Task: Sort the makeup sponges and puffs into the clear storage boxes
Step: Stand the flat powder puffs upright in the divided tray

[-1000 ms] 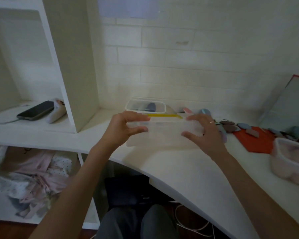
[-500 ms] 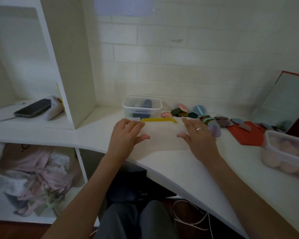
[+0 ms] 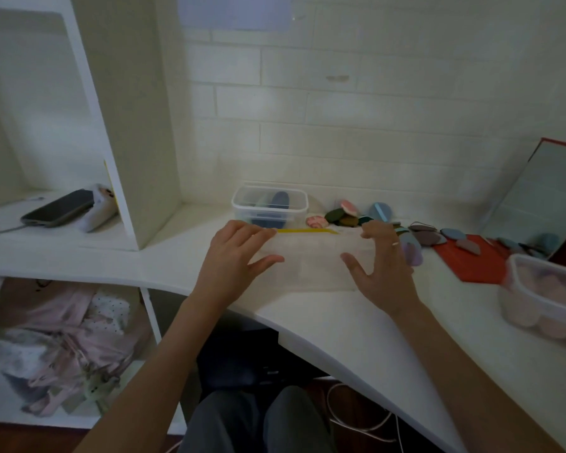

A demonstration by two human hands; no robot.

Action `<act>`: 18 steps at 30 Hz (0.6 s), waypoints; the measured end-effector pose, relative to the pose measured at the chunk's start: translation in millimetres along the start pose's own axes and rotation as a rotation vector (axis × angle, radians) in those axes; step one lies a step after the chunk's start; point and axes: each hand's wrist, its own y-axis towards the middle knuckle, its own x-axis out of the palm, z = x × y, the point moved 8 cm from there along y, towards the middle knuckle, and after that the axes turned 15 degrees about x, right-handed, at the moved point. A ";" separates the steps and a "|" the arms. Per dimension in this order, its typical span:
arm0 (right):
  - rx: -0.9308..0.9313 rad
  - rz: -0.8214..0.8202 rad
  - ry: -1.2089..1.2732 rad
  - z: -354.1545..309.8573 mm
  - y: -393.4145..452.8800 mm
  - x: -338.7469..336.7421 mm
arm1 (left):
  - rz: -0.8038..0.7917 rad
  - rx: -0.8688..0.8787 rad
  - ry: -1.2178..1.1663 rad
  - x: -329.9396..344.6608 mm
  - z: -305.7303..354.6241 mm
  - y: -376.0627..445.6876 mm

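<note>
A flat translucent pouch with a yellow zip strip lies on the white desk between my hands. My left hand rests on its left end with fingers extended. My right hand hovers at its right end, fingers spread and slightly bent, holding nothing. Behind the pouch stands a clear storage box with dark blue puffs inside. A row of coloured puffs and sponges lies along the wall to its right. Another clear box at the right edge holds pink sponges.
A red-framed mirror leans at the right on a red mat with more puffs. A phone lies in the shelf cubby on the left. A white shelf divider rises left of the desk. Clothes fill the lower shelf.
The pouch came down from my hands' grip onto the desk. My left hand stays flat on it, while my right hand has lifted off with fingers spread.
</note>
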 end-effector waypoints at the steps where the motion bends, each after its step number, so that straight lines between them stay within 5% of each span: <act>1: -0.011 0.019 -0.003 -0.3 0.1 -1.3 | -0.009 0.001 -0.007 -0.4 0.9 1.9; 18: -0.323 0.060 -0.293 -31.7 -11.8 12.2 | -0.067 -0.230 -0.123 -7.8 -22.5 30.1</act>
